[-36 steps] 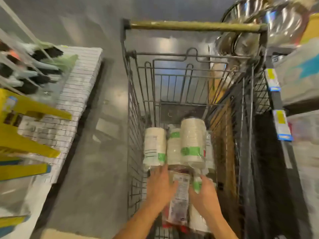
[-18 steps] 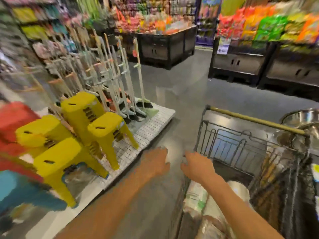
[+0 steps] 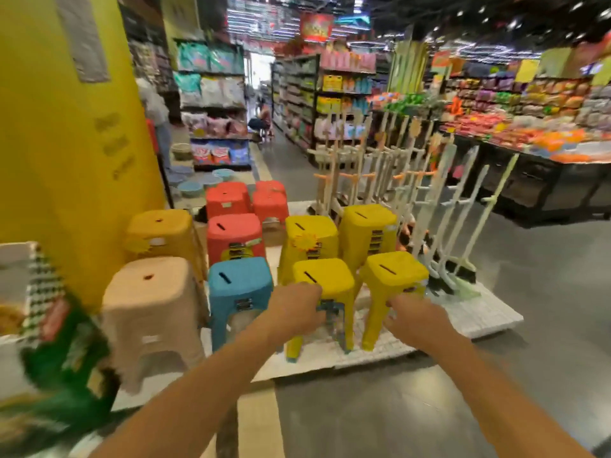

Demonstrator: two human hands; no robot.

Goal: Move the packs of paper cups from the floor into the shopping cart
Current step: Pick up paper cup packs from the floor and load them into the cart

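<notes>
Two bare forearms are seen reaching forward from the bottom edge. The left hand (image 3: 294, 307) is held with fingers curled loosely downward and nothing in its grasp; the right hand (image 3: 415, 320) is likewise empty, its fingers bent and partly closed. Both are held in the air in front of a low white tiled platform (image 3: 476, 317) set on the grey polished floor (image 3: 545, 358).

On the platform, stacks of square-topped plastic stools are displayed: yellow stools (image 3: 325, 279) directly beyond the hands, a blue stool (image 3: 239, 282) to their left, a beige stool (image 3: 152, 292) nearer the left edge, and red stools (image 3: 233, 231) behind. A rack of pale long-handled brooms (image 3: 439, 206) stands at the platform's right. A broad yellow pillar (image 3: 66, 143) rises at the left. Farther off, blurred shelves of packaged goods (image 3: 334, 97) line an aisle.

Neither the packs of paper cups nor the shopping cart can be seen in this view.
</notes>
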